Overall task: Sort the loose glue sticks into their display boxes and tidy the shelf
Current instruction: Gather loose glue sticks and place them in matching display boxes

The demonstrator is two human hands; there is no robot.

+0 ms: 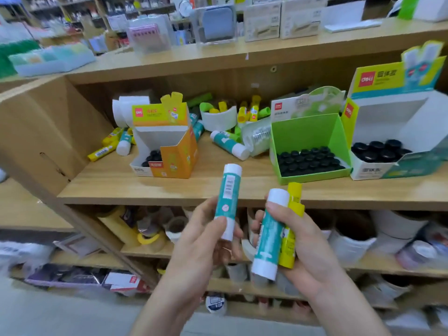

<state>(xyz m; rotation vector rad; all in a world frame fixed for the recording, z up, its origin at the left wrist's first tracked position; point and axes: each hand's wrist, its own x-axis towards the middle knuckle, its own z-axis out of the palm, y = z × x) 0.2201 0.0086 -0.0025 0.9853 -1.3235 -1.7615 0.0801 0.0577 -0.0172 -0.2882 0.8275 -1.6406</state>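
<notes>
The left hand pinches one teal glue stick between thumb and fingers. Its white cap is up and its barcode label faces the person, so I'd say it is held up to check which box it belongs in. The right hand is curled round two more, a second teal stick and a yellow stick, side by side and touching. They seem to be a waiting bundle, so the left can deal sticks out singly. Both hands hover just in front of the shelf edge. Just beyond the right hand sits the green box, packed with black caps. Farther right, the teal-and-white box is only partly filled and looks the likely home for the teal sticks. Beyond the left hand stands the orange box, and loose sticks lie scattered between and behind the boxes.
</notes>
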